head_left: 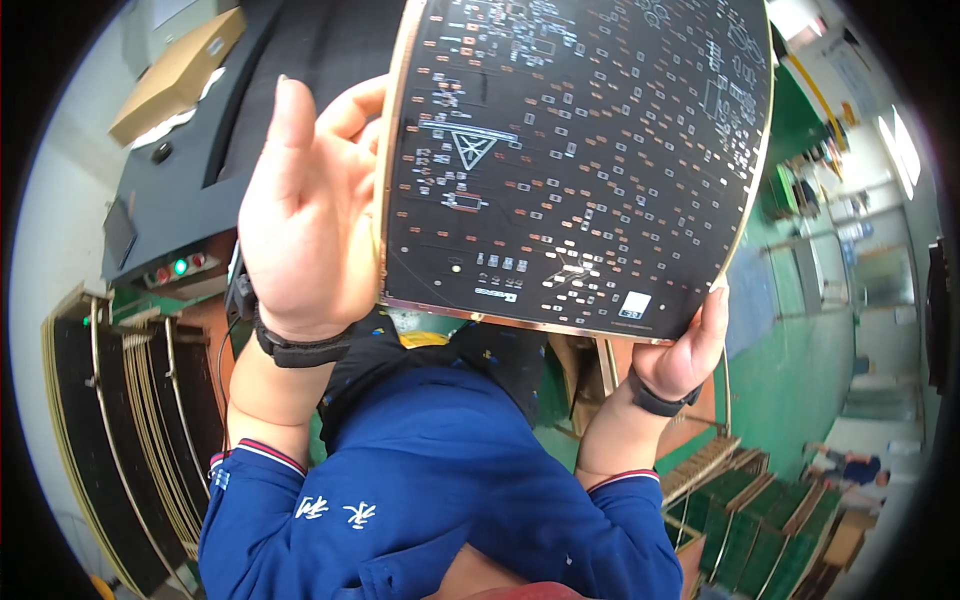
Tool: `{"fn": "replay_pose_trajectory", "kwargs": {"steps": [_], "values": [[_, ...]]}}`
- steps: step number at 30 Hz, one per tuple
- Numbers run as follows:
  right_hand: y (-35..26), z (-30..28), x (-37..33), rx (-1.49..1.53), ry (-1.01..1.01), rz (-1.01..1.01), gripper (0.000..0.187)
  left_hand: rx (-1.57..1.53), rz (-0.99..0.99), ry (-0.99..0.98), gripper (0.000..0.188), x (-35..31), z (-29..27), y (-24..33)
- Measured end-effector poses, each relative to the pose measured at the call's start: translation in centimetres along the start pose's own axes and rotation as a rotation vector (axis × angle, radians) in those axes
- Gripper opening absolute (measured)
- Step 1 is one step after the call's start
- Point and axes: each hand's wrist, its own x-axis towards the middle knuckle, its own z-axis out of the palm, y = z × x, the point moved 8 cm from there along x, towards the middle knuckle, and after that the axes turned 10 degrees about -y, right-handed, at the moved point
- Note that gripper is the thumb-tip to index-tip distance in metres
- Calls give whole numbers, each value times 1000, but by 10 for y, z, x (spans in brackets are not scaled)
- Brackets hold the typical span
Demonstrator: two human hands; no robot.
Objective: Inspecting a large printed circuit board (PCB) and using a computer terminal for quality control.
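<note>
A large black circuit board (590, 170) with white and copper markings fills the upper middle, raised in front of me. My left hand (310, 200) supports its left edge: the fingers bend in at the edge, partly hidden behind it, while the thumb points up, off the board. At the lower right corner my right hand (692, 345) grips the board, thumb along the edge and the other fingers mostly hidden beneath. Both wrists wear black bands.
To the left is a dark machine (170, 215) with a lit green button (181, 267) and a cardboard box (180, 75) on top. Racks of panels (130, 430) stand lower left; green racks (760, 520) stand lower right. Another person (850, 468) is far off on the right.
</note>
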Motion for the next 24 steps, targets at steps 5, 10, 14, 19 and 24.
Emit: {"fn": "replay_pose_trajectory", "kwargs": {"steps": [5,10,14,19,24], "values": [[-25,-8,-32,-101,138,-114,45,-39,-129,-179,66,18,12,-24],[-60,-11,-76,-322,318,-191,55,-67,-250,-230,64,30,25,-67],[-80,-3,-115,-436,423,-265,56,-66,-347,-389,62,35,39,-97],[-103,24,-162,-644,482,-400,47,-255,-467,-625,62,30,67,-133],[-97,41,-210,-685,693,-446,49,-316,-584,-785,53,11,76,-171]]}}
